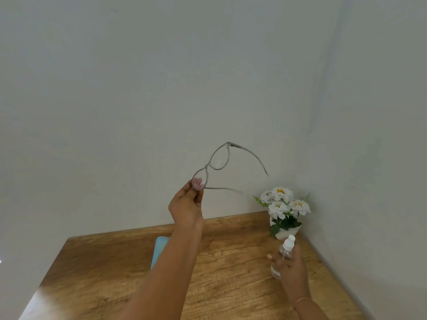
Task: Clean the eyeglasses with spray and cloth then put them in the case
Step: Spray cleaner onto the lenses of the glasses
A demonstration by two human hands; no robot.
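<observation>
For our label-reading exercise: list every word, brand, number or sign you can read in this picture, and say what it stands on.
No text can be read.
The spray bottle shows no legible label; the eyeglasses and the flower pot bear no visible writing.

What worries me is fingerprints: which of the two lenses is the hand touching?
The lower lens, nearest the left hand: a fingertip shows through it, pinching its edge. The upper lens is held clear, untouched.

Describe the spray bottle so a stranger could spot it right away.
Start at the wooden table and its far right corner, where a pot of white flowers stands. Just in front, the right hand grips the spray bottle: small, clear, white-capped, the only bottle there.
</observation>
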